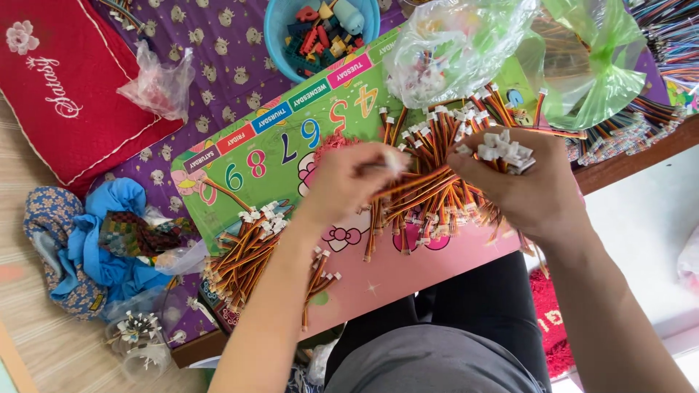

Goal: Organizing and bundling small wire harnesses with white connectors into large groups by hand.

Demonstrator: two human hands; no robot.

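Note:
My right hand (528, 185) grips a bunch of short striped wires whose white plug ends (506, 149) stick out above my fingers. My left hand (346, 178) pinches a single wire by its white plug (395, 161), close to the bunch. Beneath both hands lies a loose heap of the same orange, red and black wires (429, 196) on a colourful children's lap table (291, 145). A second, neater pile of wires (244, 258) rests at the table's left front corner.
Clear and green plastic bags (495, 51) of parts sit at the table's far side. A blue bowl of toy blocks (320, 33), a red cushion (58, 80), a small plastic bag (160, 84) and crumpled blue cloth (95, 240) lie around. More coloured wires (655, 36) fill the right corner.

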